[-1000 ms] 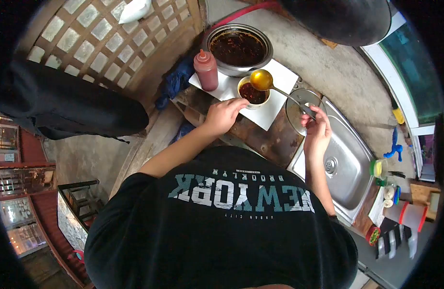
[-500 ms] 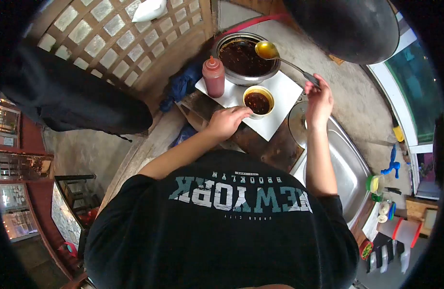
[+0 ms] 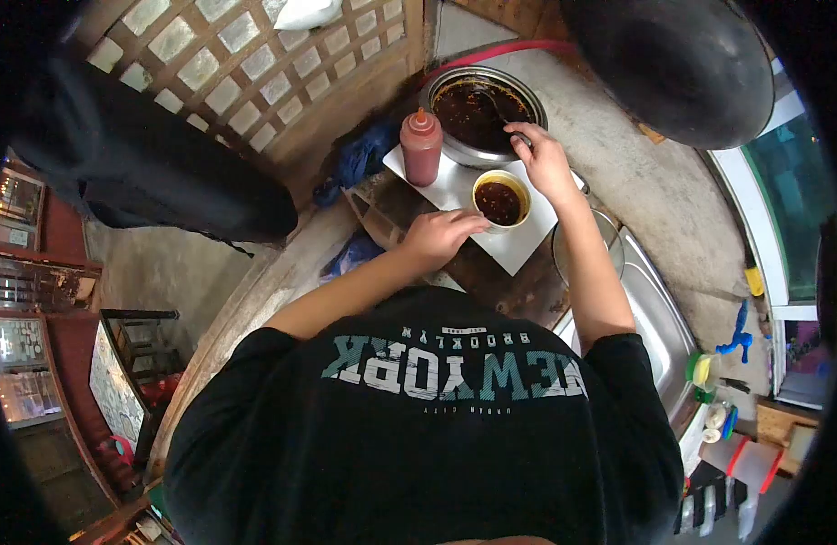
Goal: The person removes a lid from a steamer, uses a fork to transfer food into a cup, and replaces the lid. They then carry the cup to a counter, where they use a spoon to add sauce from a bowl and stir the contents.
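Observation:
Dark sauce with red flecks fills a metal pot [image 3: 448, 148] on the counter. My right hand [image 3: 544, 163] grips the handle of a ladle [image 3: 500, 113], whose bowl is down in the sauce. A small yellow-rimmed tub [image 3: 509, 223], part full of the same dark sauce, stands on a white board [image 3: 520, 254]. The fingers of my left hand [image 3: 442, 238] touch the tub's near left side; whether they grip it is not clear. Close to the pot's left side stands a red squeeze bottle [image 3: 422, 156].
A large black pan [image 3: 677, 68] hangs at the upper right. The metal sink [image 3: 650, 318] is right of the board, with a clear round lid [image 3: 589, 259] at its edge. Blue plastic bags [image 3: 359, 159] lie left of the bottle. A long black bag [image 3: 164, 154] juts in from the left.
My right hand has moved up and left, and the ladle's bowl has dropped from above the pot's right edge into the sauce. My left hand stays by the tub. The whole view has shifted slightly.

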Tool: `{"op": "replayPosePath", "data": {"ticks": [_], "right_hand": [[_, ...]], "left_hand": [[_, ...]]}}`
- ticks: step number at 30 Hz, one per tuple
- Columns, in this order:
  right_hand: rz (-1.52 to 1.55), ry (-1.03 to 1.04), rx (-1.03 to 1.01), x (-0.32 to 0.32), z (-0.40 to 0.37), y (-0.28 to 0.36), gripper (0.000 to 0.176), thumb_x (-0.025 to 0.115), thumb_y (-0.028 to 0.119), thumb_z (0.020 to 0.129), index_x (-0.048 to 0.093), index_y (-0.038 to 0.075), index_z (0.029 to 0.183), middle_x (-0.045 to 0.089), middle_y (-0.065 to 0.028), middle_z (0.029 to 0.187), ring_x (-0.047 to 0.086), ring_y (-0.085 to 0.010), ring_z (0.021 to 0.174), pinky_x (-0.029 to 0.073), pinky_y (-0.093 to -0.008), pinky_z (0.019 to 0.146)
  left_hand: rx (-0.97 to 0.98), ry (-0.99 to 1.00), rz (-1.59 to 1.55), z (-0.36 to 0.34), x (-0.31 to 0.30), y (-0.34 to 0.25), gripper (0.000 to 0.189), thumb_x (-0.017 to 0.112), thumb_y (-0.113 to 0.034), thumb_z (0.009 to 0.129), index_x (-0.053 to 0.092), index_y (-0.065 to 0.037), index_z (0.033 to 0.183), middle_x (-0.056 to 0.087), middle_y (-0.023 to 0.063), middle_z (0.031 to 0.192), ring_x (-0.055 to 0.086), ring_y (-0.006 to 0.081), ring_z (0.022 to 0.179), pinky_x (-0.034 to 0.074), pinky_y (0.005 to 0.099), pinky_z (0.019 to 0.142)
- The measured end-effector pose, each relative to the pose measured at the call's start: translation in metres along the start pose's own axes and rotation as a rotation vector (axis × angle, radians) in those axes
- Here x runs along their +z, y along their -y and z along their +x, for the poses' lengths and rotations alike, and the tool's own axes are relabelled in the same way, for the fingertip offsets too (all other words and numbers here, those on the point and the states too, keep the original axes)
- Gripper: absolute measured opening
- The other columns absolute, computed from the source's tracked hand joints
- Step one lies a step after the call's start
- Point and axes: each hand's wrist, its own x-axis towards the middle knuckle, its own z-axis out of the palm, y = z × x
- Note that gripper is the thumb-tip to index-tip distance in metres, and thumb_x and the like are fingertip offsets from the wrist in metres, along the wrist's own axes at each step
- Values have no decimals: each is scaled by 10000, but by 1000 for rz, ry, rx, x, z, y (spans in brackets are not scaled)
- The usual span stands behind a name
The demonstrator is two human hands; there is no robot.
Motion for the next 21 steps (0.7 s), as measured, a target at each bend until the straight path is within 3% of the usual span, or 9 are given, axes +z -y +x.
{"op": "replayPosePath", "data": {"ticks": [10,21], "right_hand": [[-34,216,-95,-12,-6,11,220,554,135,861,620,3,1024,629,-188,985,602,-359,935,476,-402,842],[-6,262,-104,-17,-7,30,222,533,127,879,613,9,1049,631,-179,1016,606,-358,949,473,-394,857]], "left_hand": [[-3,-1,13,1,-2,-4,156,571,-171,876,672,-111,980,666,37,1015,665,214,849,543,328,703],[19,-16,26,1,1,-2,156,572,-173,876,670,-113,981,667,33,1008,666,217,834,541,336,695]]}}
